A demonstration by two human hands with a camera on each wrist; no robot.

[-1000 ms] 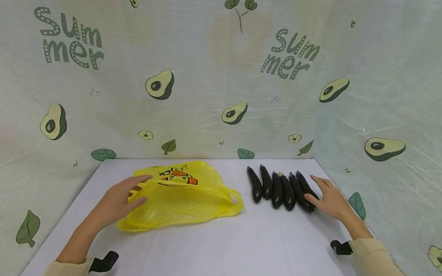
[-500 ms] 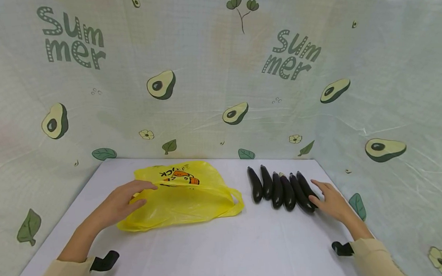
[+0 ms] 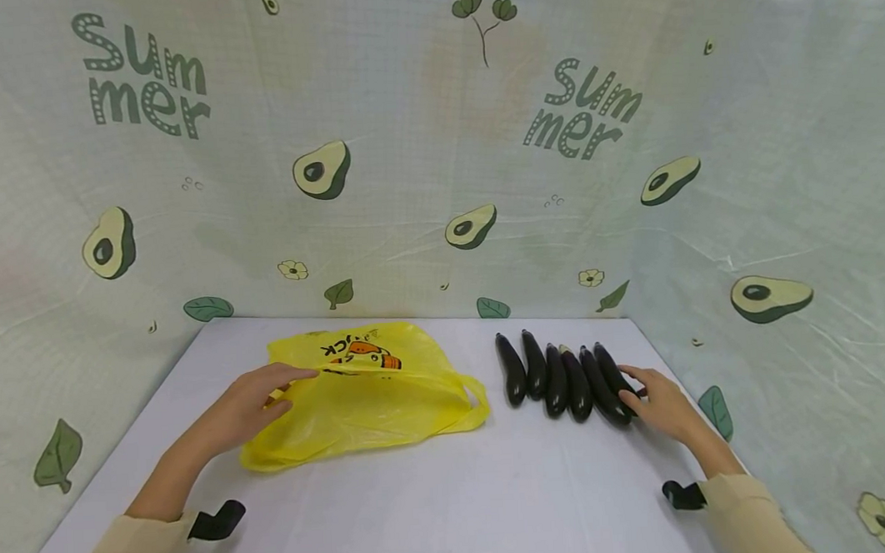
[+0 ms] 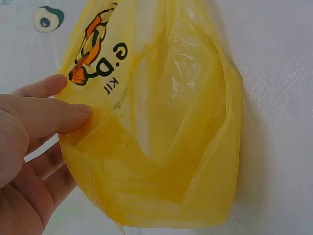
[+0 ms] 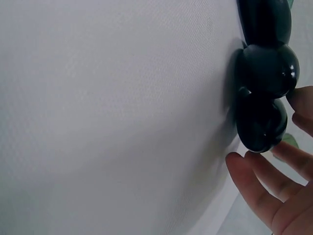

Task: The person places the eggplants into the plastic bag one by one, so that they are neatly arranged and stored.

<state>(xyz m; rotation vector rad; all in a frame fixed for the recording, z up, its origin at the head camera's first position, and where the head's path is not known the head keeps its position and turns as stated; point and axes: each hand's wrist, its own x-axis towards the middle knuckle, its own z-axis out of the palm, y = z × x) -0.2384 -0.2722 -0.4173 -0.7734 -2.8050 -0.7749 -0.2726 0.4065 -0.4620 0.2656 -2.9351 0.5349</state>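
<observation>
A yellow plastic bag point(image 3: 374, 405) with a printed orange cartoon lies on the left of the white table, its mouth gaping. My left hand point(image 3: 250, 403) pinches the bag's left edge; in the left wrist view the thumb point(image 4: 73, 116) lies over the film and other fingers pass behind. To the right, several dark, glossy eggplants point(image 3: 556, 383) lie side by side in a row. My right hand point(image 3: 665, 403) has its thumb and fingers around the rightmost eggplant point(image 3: 611, 368). In the right wrist view, fingertips point(image 5: 237, 161) sit close under that eggplant's rounded end.
White cloth covers the table point(image 3: 455, 510). A curtain point(image 3: 388, 104) printed with avocados and leaves rises behind it and along both sides. The right hand works near the table's right edge.
My left hand has closed on the bag's edge, and the bag's left end has shifted slightly. The right hand's fingers have drawn in around the rightmost eggplant.
</observation>
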